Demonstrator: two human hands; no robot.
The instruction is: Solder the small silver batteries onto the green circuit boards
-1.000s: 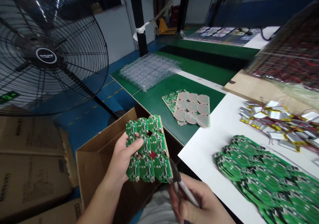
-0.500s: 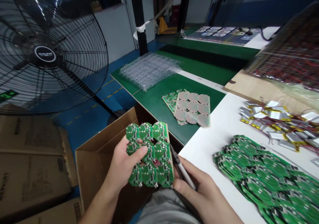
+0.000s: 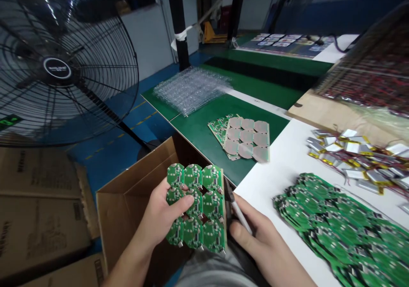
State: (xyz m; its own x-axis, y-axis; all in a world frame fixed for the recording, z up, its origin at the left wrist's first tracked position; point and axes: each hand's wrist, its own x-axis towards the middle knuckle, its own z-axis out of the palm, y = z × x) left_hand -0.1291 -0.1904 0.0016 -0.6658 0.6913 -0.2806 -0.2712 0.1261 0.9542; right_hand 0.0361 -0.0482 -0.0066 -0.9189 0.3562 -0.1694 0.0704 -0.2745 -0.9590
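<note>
Two bare hands, both closed on something. Left hand (image 3: 159, 214) pinches the left edge of a nine-unit green circuit panel (image 3: 212, 204), thumb on top, fingers mostly hidden behind. Panel is tilted, component side up, over the open carton (image 3: 111, 202), just off the green worktop's near corner. Right hand (image 3: 255, 231) curls round a dark-headed tool with grey handles (image 3: 241, 216); can't tell how far the handles are squeezed. Tool head is right at the panel's right edge, contact unclear. Left thumb covers part of the middle row; right hand hides the tool's lower end; panel blocks some of the carton's inside. Green worktop (image 3: 204, 136): two overlapping panels (image 3: 246, 138) near its right edge, top one back side up; clear plastic trays (image 3: 191, 89) along its left edge. White surface (image 3: 271, 172): big pile of green boards (image 3: 335, 219) toward its near edge, loose pouch batteries (image 3: 351, 146) behind, by a wooden board (image 3: 308, 106). Black fan (image 3: 57, 67) at left, above closed boxes (image 3: 38, 227).
</note>
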